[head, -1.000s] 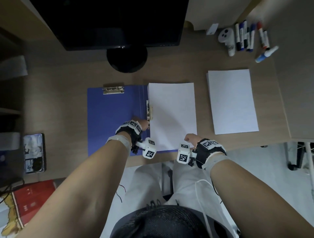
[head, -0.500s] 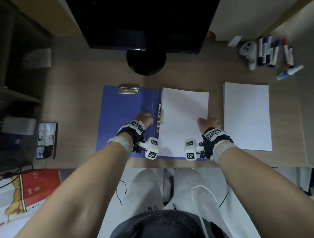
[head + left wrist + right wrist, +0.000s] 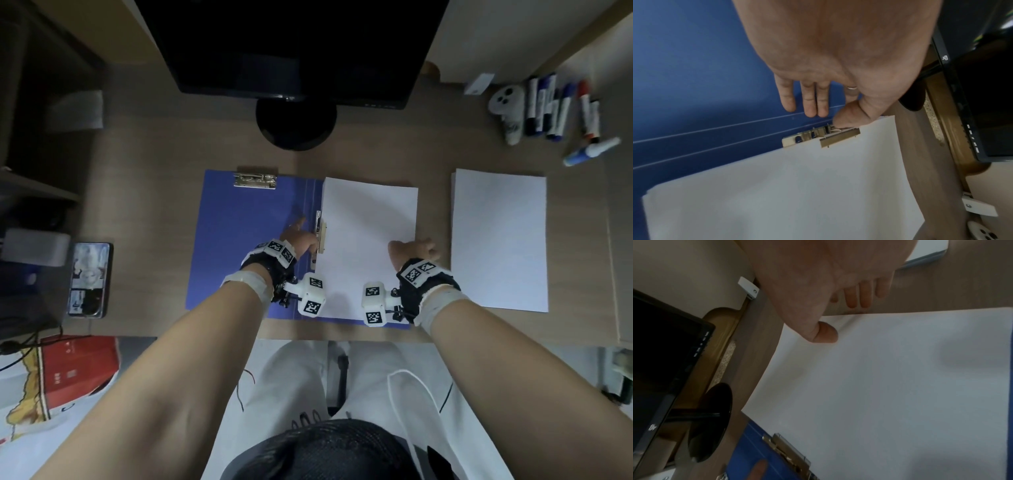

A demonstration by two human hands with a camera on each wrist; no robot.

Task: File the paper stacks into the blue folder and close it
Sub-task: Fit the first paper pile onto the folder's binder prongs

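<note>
The blue folder [image 3: 246,240] lies open on the desk. A white paper stack [image 3: 370,240] covers its right half, tucked under the brass spine clip [image 3: 321,236]. My left hand [image 3: 303,236] hovers at the spine with fingers [image 3: 809,104] straight over the blue cover, and its thumb [image 3: 846,116] presses the spine clip [image 3: 838,136]. My right hand [image 3: 416,248] grips that stack's right edge, thumb [image 3: 826,334] on top and fingers [image 3: 857,295] curled down beside it. A second paper stack [image 3: 500,240] lies on the desk to the right, untouched.
A dark monitor [image 3: 294,44] on a round stand [image 3: 296,123] sits just behind the folder. Markers [image 3: 555,106] and a white controller [image 3: 507,109] lie at the back right, a phone [image 3: 89,277] at the left. A second metal clip [image 3: 255,180] sits on the folder's far edge.
My right hand has moved from the stack's near edge up to its right edge. My left hand has shifted slightly farther along the spine clip. The view has tilted.
</note>
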